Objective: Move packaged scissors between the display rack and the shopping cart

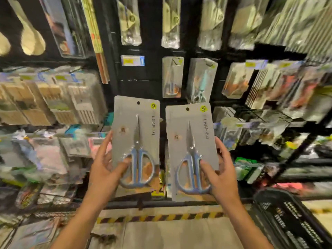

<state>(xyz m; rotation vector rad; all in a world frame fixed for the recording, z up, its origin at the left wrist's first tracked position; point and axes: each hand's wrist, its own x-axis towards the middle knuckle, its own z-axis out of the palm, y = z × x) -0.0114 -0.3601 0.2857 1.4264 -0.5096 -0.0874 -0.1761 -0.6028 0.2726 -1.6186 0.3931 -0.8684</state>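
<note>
Scissors come in two matching packs, one in each of my hands, both held upright in front of the rack. My left hand [105,166] is clamped on the left pack [136,133], thumb pressed on the front over the blue handle loop, fingers wrapped behind the card's left edge. My right hand [218,169] grips the right pack [191,141] the same way, mirrored: thumb on the front by the handles, fingers behind the right edge. Each grey card shows a hang hole at the top, a yellow round sticker at the upper right corner, the word LEAF printed down the side, and steel blades pointing up above blue handles. The two cards sit side by side, close but apart, the left one a little higher. Behind them the rack [143,78] is dark, hung with rows of other packs; two more scissor packs [172,77] hang just above mine, too blurred to read. A blue price tag [132,60] sits further up on the left. Low on the right, near me, is the black mesh cart [287,216], well apart from both packs. A yellow and black striped strip [158,217] runs across the floor beneath my wrists.
</note>
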